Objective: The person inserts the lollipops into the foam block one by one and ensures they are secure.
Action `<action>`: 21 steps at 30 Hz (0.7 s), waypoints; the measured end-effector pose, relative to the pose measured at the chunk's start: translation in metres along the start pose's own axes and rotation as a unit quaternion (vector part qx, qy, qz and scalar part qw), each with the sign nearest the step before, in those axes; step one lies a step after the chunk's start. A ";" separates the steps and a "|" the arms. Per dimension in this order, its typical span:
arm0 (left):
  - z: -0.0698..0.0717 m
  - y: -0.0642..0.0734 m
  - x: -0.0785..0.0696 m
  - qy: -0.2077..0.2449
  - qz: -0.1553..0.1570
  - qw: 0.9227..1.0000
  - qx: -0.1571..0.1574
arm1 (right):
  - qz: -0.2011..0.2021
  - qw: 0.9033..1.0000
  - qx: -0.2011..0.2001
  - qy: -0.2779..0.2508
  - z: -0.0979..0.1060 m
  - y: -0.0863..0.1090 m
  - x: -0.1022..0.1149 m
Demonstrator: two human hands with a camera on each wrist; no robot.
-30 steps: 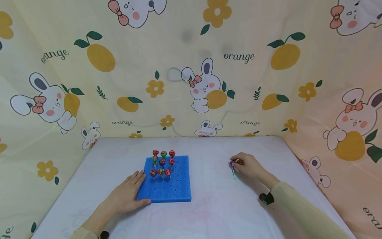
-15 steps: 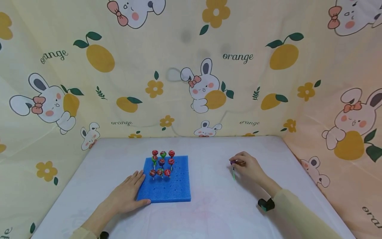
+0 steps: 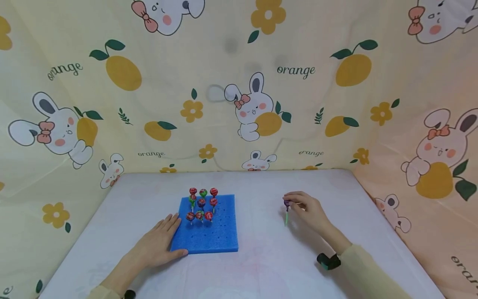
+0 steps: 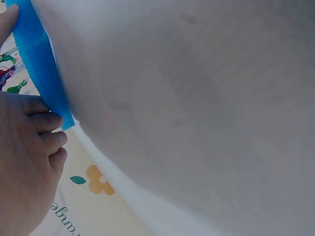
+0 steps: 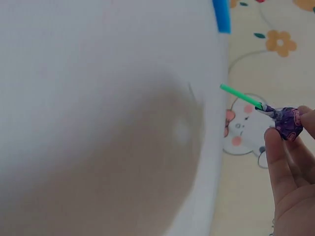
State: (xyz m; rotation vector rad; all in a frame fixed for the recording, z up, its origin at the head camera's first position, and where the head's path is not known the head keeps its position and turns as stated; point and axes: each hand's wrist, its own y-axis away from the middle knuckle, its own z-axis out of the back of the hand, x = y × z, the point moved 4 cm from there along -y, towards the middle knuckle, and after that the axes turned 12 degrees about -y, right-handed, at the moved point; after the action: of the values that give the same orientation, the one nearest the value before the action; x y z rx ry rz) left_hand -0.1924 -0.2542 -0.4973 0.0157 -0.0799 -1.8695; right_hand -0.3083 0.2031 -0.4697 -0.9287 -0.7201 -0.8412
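A blue foam board [image 3: 220,238] with rows of small holes lies on the table, left of centre. Several wrapped lollipops [image 3: 199,216], red, green and dark, stand upright in its back left part. My left hand [image 3: 154,245] rests at the board's left edge, thumb at the front corner and fingers straight along the side. In the left wrist view its fingers touch the blue edge [image 4: 42,64]. My right hand [image 3: 308,209] pinches a purple-wrapped lollipop [image 5: 288,122] by its head, right of the board. Its green stick [image 5: 241,96] points down toward the table in the head view.
The white table [image 3: 261,265] carries the board. Behind and to both sides hangs a cream cloth [image 3: 209,54] printed with rabbits, oranges and flowers. A black wrist strap [image 3: 328,261] is on the right arm.
My right hand has shifted slightly left with the purple lollipop, whose stick now hangs more plainly below the fingers. The left hand and the board hold their places.
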 end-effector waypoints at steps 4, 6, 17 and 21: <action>-0.001 0.000 0.001 -0.003 -0.001 1.000 -0.002 | 0.011 1.000 0.002 -0.022 -0.009 0.002 0.006; 0.000 0.000 0.000 -0.004 -0.004 1.000 -0.005 | 0.019 0.999 0.006 -0.030 -0.015 0.003 0.008; 0.000 0.000 -0.001 -0.003 0.000 1.000 0.001 | 0.090 0.995 0.019 -0.046 -0.050 0.007 0.026; 0.001 0.001 -0.001 -0.010 -0.001 1.000 -0.002 | 0.095 0.993 0.023 -0.060 -0.060 0.007 0.031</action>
State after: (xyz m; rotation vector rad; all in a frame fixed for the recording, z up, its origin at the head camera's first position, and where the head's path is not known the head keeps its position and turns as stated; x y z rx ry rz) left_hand -0.1918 -0.2538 -0.4966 -0.0053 -0.0890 -1.8724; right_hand -0.2769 0.1427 -0.4724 -0.9966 -0.7389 -0.6032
